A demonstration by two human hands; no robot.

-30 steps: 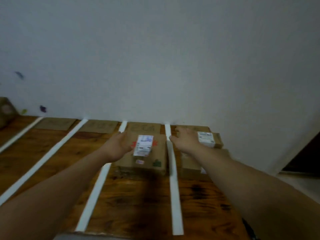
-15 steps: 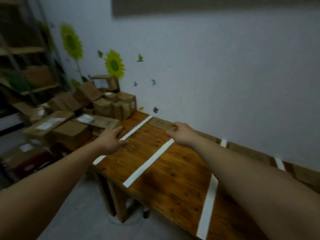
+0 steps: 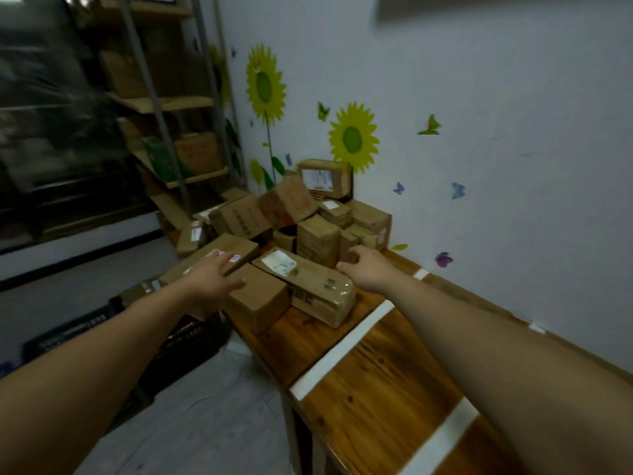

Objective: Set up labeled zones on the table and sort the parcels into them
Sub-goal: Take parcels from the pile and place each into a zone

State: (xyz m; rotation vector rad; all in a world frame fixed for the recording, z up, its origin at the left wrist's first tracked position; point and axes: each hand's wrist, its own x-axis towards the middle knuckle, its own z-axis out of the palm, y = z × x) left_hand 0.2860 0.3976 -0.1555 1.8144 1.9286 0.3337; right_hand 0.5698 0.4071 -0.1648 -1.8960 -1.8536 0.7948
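The left hand [image 3: 214,279] is being held out flat with its fingers spread wide and nothing in it, over the flat parcel [image 3: 202,260] and the box [image 3: 257,299] just beside it. Whether the fingertips are touching the card cannot be told. Both parcels are lying at the left end of the worktop [image 3: 376,378], in front of the pile [image 3: 318,241] stacked against the wall.

The box is judged stiff, light and plain-surfaced, so it is probably best taken by its two opposite sides. The long parcel [image 3: 308,286], touching the box on its right, is being shown with glossy wrap over its near end and a white label [image 3: 279,264] curling on top. It is judged stiff but slick there. A two-handed hold across its narrow width, on bare card, is being favoured, with the label left alone.

The right hand [image 3: 368,269] is being held out over the far edge of the long parcel, fingers loosely curled and apart, gripping nothing. Both arms are being stretched nearly straight. Further right, strips of tape [image 3: 342,351] are marking off zones across the worktop.
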